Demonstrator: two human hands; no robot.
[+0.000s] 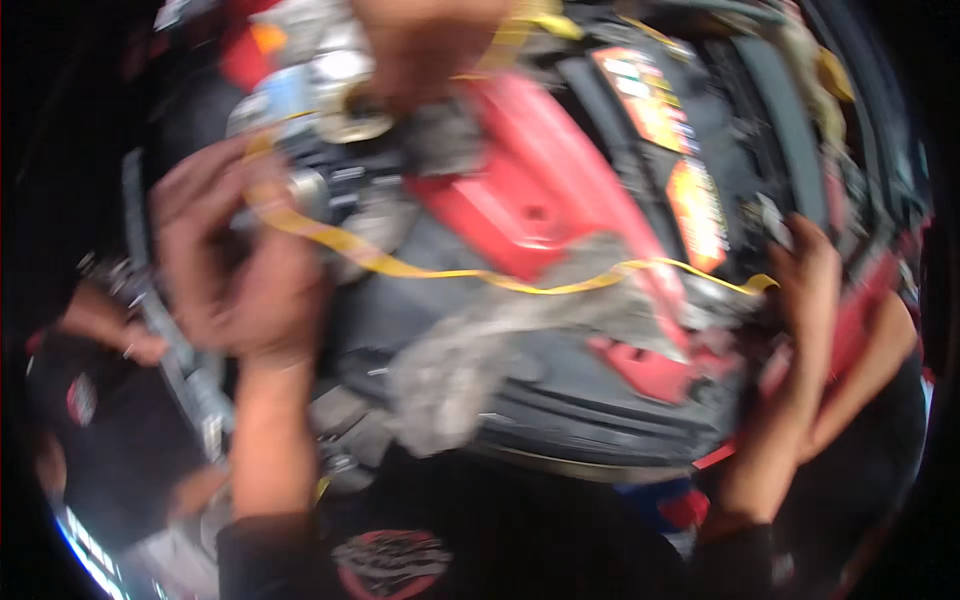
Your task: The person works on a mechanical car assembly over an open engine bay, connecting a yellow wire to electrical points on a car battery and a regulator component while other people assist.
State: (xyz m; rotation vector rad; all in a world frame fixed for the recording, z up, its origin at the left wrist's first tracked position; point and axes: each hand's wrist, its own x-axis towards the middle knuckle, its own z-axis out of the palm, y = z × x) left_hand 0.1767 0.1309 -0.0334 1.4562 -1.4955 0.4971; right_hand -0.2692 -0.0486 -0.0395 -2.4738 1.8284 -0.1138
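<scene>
A long, flat yellow strip, like a cloth or tape measure (pixel 430 273), hangs in a loose curve between my hands above an open engine bay. My left hand (pixel 235 265) is raised at the left, smeared by motion, its fingers curled around the strip near the thumb. Over at the right edge of the bay, my right hand (pixel 808 265) has its fingers drawn together beside the strip's other end. Below the strip, a grey rag (pixel 450 375) lies crumpled across the dark front trim (pixel 590 425) and part of the red panel (pixel 540 190).
Another person's hand (pixel 430 40) reaches in at the top, over a round metal part (pixel 355 112). A co-worker's arm (pixel 870 360) is close on the right. At the left another person (pixel 120 420) stands near a long grey bar (pixel 180 350). Orange labels (pixel 695 215) mark a black part.
</scene>
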